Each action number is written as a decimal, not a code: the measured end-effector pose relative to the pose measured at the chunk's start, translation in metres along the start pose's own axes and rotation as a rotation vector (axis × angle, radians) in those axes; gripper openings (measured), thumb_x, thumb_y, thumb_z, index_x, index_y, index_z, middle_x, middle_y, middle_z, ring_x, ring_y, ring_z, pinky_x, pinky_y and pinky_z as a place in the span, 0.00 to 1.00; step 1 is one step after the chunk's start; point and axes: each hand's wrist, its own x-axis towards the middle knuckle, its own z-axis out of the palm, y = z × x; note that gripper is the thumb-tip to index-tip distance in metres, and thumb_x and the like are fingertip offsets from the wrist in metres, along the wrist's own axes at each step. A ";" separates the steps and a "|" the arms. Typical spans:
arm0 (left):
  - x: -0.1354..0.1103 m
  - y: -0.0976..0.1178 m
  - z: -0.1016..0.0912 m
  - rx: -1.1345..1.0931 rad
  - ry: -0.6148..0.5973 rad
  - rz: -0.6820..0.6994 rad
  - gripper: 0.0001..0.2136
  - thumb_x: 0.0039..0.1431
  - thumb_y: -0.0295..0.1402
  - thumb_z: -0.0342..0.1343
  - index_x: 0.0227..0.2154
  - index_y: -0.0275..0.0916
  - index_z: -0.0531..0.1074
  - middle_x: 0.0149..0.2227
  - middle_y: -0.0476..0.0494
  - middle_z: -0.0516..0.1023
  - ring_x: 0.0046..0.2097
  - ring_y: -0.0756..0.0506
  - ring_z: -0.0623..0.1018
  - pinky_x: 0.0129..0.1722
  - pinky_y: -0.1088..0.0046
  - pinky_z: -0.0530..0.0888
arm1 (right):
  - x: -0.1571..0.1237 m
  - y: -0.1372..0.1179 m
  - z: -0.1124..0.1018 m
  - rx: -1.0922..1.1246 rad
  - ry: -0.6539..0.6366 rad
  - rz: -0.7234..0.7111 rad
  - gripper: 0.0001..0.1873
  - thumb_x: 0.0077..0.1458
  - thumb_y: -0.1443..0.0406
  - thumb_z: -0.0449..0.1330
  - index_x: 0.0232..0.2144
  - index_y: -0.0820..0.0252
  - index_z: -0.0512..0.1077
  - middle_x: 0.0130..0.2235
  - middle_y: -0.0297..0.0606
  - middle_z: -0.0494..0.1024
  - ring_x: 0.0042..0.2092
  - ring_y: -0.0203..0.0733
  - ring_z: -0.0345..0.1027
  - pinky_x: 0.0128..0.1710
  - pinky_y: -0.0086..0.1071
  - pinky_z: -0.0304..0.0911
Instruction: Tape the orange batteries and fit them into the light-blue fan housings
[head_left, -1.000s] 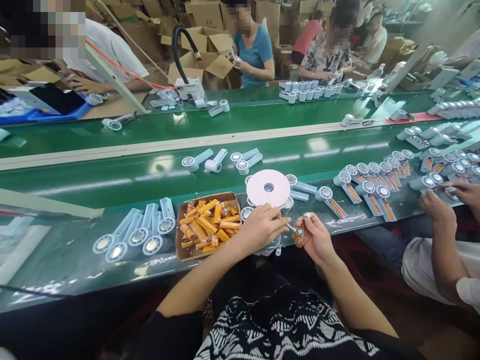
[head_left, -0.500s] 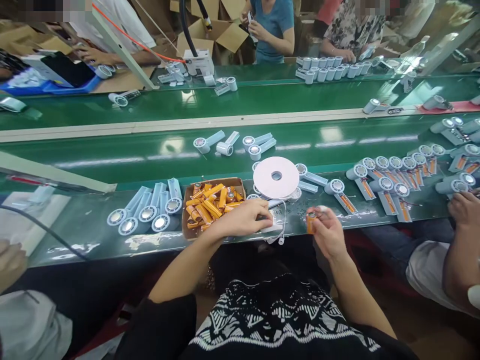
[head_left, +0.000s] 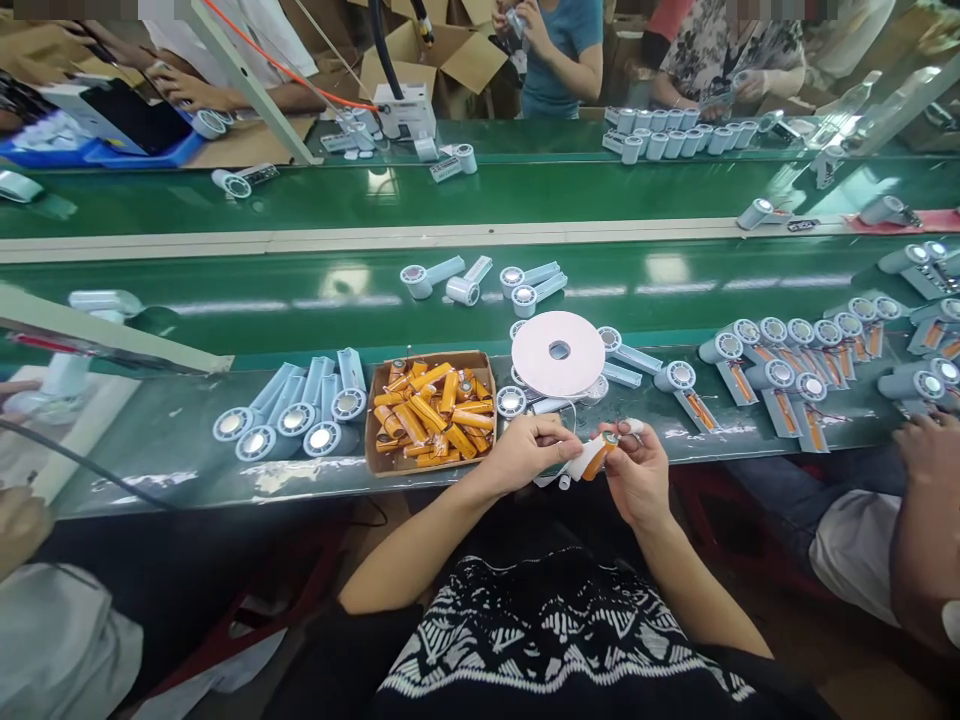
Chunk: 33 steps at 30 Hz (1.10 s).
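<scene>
Just past the bench's front edge, my right hand (head_left: 639,478) pinches an orange-wrapped battery (head_left: 598,460) with a dark round end. My left hand (head_left: 529,455) is closed on a piece of white tape (head_left: 576,466), which lies along the battery's side. Behind both hands lies a large white tape roll (head_left: 557,354) with a small square-looking hole, resting over some pale blue fan bodies. Left of my left hand, a cardboard tray (head_left: 367,430) holds many more orange batteries (head_left: 427,405).
Pale blue handheld fan bodies (head_left: 300,415) lie left of the tray. Others with orange batteries fitted (head_left: 739,380) are lined up at right. A few fans (head_left: 465,285) sit on the green belt (head_left: 337,325). Co-workers sit on both sides and across.
My left hand has moved right from beside the tape roll, bringing white tape to the battery. My right hand has shifted slightly left, and the battery is now tilted.
</scene>
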 end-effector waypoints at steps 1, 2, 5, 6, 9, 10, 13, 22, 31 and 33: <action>0.000 -0.002 0.000 -0.007 -0.004 -0.004 0.22 0.53 0.54 0.68 0.31 0.35 0.85 0.27 0.50 0.65 0.29 0.51 0.63 0.29 0.74 0.58 | -0.001 0.001 0.000 0.002 -0.006 0.005 0.27 0.41 0.58 0.82 0.39 0.51 0.74 0.41 0.35 0.86 0.41 0.45 0.82 0.42 0.37 0.80; 0.000 -0.004 0.001 -0.016 -0.004 -0.007 0.22 0.53 0.54 0.68 0.31 0.35 0.85 0.27 0.51 0.64 0.29 0.52 0.62 0.29 0.74 0.58 | -0.001 0.002 0.000 0.005 -0.012 0.008 0.27 0.41 0.58 0.83 0.39 0.51 0.74 0.41 0.35 0.86 0.41 0.45 0.82 0.41 0.38 0.80; 0.000 -0.009 0.003 -0.031 0.016 -0.013 0.22 0.52 0.54 0.69 0.29 0.35 0.85 0.25 0.52 0.62 0.28 0.52 0.60 0.28 0.73 0.57 | -0.003 0.002 0.002 0.021 -0.015 0.007 0.27 0.41 0.58 0.83 0.39 0.51 0.74 0.41 0.34 0.86 0.40 0.44 0.82 0.40 0.37 0.80; -0.001 -0.010 0.003 -0.028 0.026 -0.014 0.22 0.51 0.54 0.70 0.29 0.35 0.85 0.25 0.52 0.62 0.28 0.52 0.60 0.28 0.73 0.56 | -0.003 0.002 0.003 0.030 -0.012 0.008 0.26 0.40 0.59 0.83 0.39 0.51 0.75 0.40 0.34 0.86 0.39 0.43 0.82 0.40 0.36 0.80; 0.000 -0.009 0.001 -0.040 0.004 -0.037 0.22 0.47 0.53 0.72 0.29 0.36 0.85 0.24 0.52 0.62 0.28 0.52 0.61 0.28 0.73 0.56 | -0.005 0.003 0.006 0.054 -0.022 0.037 0.26 0.40 0.59 0.83 0.38 0.51 0.75 0.39 0.33 0.86 0.37 0.42 0.82 0.38 0.34 0.80; 0.001 -0.009 0.000 -0.070 -0.043 -0.058 0.22 0.45 0.53 0.73 0.28 0.36 0.85 0.25 0.52 0.64 0.28 0.52 0.62 0.28 0.73 0.57 | -0.006 0.004 0.008 0.061 -0.037 0.052 0.26 0.39 0.58 0.83 0.37 0.51 0.75 0.38 0.33 0.86 0.37 0.42 0.82 0.37 0.34 0.80; 0.011 -0.013 -0.007 -0.191 -0.275 -0.143 0.26 0.39 0.55 0.76 0.24 0.33 0.83 0.25 0.48 0.69 0.29 0.51 0.65 0.29 0.73 0.60 | -0.013 0.004 0.009 0.094 -0.099 0.075 0.26 0.37 0.56 0.84 0.35 0.51 0.75 0.35 0.32 0.85 0.35 0.42 0.81 0.35 0.33 0.79; 0.027 0.007 -0.066 0.026 0.180 0.096 0.25 0.56 0.57 0.66 0.40 0.36 0.80 0.29 0.50 0.71 0.29 0.52 0.66 0.29 0.76 0.64 | -0.008 -0.081 -0.035 -0.008 0.111 -0.256 0.20 0.50 0.53 0.78 0.43 0.47 0.78 0.45 0.36 0.84 0.42 0.42 0.81 0.36 0.32 0.79; 0.221 0.058 -0.106 1.159 0.158 0.083 0.14 0.71 0.38 0.52 0.37 0.36 0.79 0.43 0.34 0.82 0.46 0.38 0.79 0.46 0.65 0.71 | 0.107 -0.112 -0.032 -0.286 0.018 -0.307 0.25 0.47 0.56 0.79 0.47 0.51 0.79 0.42 0.37 0.86 0.47 0.46 0.81 0.47 0.38 0.78; 0.253 0.046 -0.103 1.275 0.088 0.068 0.12 0.66 0.39 0.58 0.36 0.35 0.81 0.46 0.31 0.81 0.51 0.34 0.78 0.50 0.61 0.70 | 0.138 -0.119 -0.026 -0.382 0.017 -0.368 0.25 0.47 0.57 0.79 0.47 0.51 0.80 0.43 0.36 0.86 0.46 0.45 0.81 0.49 0.39 0.77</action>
